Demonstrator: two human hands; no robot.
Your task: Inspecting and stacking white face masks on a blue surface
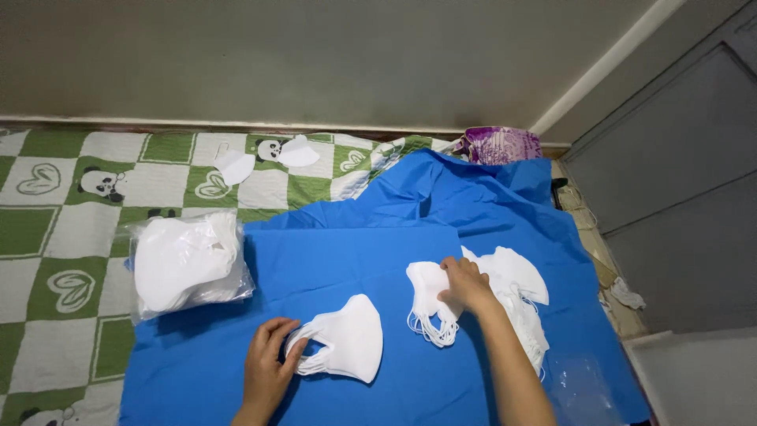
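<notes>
My left hand (268, 367) rests on the ear loops of a small stack of white face masks (351, 338) lying on the blue sheet (339, 260). My right hand (465, 284) presses on a second small stack of white masks (428, 293), fingers on its top edge. Just right of that hand lies a larger loose pile of white masks (516, 284) with ear loops hanging out.
A clear plastic bag full of white masks (183, 264) lies at the left on a green and white checked panda blanket (63, 237). Two single masks (264, 160) lie further back. A purple cloth (501, 144) sits by the wall. Empty clear plastic (583, 386) lies at the lower right.
</notes>
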